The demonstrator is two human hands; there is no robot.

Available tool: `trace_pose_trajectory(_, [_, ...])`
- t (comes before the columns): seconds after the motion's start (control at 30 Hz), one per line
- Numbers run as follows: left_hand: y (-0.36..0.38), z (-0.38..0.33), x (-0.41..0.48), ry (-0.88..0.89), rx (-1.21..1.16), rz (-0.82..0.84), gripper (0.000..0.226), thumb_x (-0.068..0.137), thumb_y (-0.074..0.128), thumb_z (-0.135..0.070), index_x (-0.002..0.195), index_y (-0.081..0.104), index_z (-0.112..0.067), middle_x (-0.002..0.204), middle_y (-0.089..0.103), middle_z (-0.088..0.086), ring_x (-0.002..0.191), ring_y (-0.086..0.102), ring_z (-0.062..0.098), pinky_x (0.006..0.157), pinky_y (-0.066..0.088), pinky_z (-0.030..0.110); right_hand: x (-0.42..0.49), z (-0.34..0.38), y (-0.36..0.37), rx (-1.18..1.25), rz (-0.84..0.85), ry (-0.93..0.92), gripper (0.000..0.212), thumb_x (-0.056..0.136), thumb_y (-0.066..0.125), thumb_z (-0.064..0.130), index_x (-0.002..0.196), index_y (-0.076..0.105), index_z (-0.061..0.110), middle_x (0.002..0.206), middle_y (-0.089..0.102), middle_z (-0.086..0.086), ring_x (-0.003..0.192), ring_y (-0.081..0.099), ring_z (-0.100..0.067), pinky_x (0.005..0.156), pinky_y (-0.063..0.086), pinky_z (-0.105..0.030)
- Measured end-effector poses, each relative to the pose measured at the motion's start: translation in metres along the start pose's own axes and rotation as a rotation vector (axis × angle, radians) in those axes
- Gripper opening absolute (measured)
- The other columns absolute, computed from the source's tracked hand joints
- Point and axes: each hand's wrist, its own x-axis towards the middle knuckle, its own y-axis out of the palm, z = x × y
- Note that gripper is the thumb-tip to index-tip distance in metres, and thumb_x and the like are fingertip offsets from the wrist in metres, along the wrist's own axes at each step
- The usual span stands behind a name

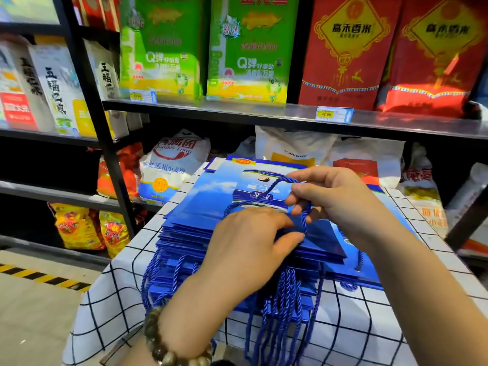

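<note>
A stack of flat blue paper gift bags (200,207) lies on a table with a white, black-checked cloth (111,291). Their blue twisted rope handles (280,307) hang over the near edge. My left hand (248,247) rests on the near end of the top bag, thumb pressing its edge. My right hand (332,199) pinches the top bag's blue rope handle (274,184), which loops up over the bag's printed face and down between my fingers.
Black metal shelves stand behind the table. Green rice bags (245,48) and red rice bags (343,54) fill the upper shelf, with a price tag (334,114) on its edge. White flour sacks (171,165) sit lower. Yellow-black floor tape (45,277) runs at left.
</note>
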Motion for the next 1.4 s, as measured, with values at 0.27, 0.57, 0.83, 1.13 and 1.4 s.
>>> trace_pose_trajectory(0.27, [0.008, -0.010, 0.008, -0.141, -0.118, -0.055, 0.022, 0.088, 0.052, -0.040, 0.072, 0.054, -0.025, 0.078, 0.063, -0.005, 0.080, 0.056, 0.018, 0.065, 0.042, 0.030, 0.000, -0.009, 0.001, 0.014, -0.104, -0.038, 0.013, 0.087, 0.056, 0.006, 0.088, 0.060, 0.018, 0.062, 0.068, 0.001, 0.053, 0.061, -0.005, 0.049, 0.049, -0.018])
trace_pose_trajectory(0.57, [0.009, -0.005, 0.001, -0.146, -0.128, -0.094, 0.016, 0.085, 0.052, -0.045, 0.079, 0.056, -0.032, 0.077, 0.061, -0.009, 0.083, 0.055, 0.013, 0.068, 0.043, 0.030, -0.041, -0.041, -0.005, -0.489, 0.107, -0.075, 0.026, 0.078, 0.054, 0.047, 0.092, 0.065, 0.029, 0.089, 0.069, 0.002, 0.087, 0.063, -0.016, 0.082, 0.048, -0.034])
trace_pose_trajectory(0.83, [-0.009, 0.030, -0.010, -0.158, 0.283, 0.205, 0.074, 0.075, 0.021, -0.077, 0.140, 0.028, -0.042, 0.154, 0.015, -0.015, 0.141, 0.011, 0.008, 0.114, 0.005, 0.035, -0.017, -0.059, -0.037, -0.538, -0.261, 0.148, 0.016, 0.082, 0.066, 0.021, 0.097, 0.061, 0.023, 0.091, 0.059, 0.004, 0.077, 0.056, -0.011, 0.069, 0.041, -0.025])
trace_pose_trajectory(1.13, [-0.006, 0.034, -0.035, 0.180, 0.340, 0.029, 0.049, 0.046, 0.065, -0.038, 0.093, 0.074, -0.028, 0.092, 0.074, -0.002, 0.075, 0.072, 0.019, 0.054, 0.056, 0.034, -0.026, -0.063, -0.039, -0.100, -0.308, 0.298, 0.024, 0.089, 0.056, 0.018, 0.110, 0.061, 0.007, 0.072, 0.068, -0.007, 0.061, 0.065, -0.026, 0.058, 0.057, -0.033])
trace_pose_trajectory(1.4, [0.028, -0.035, -0.019, 0.287, 0.281, -0.069, 0.046, 0.066, 0.035, -0.020, 0.087, 0.075, -0.020, 0.088, 0.074, 0.006, 0.076, 0.071, 0.022, 0.060, 0.054, 0.029, -0.047, -0.027, -0.103, 0.002, -0.269, 0.242, 0.018, 0.082, 0.061, 0.007, 0.097, 0.059, 0.017, 0.055, 0.069, 0.006, 0.044, 0.062, -0.006, 0.038, 0.044, -0.012])
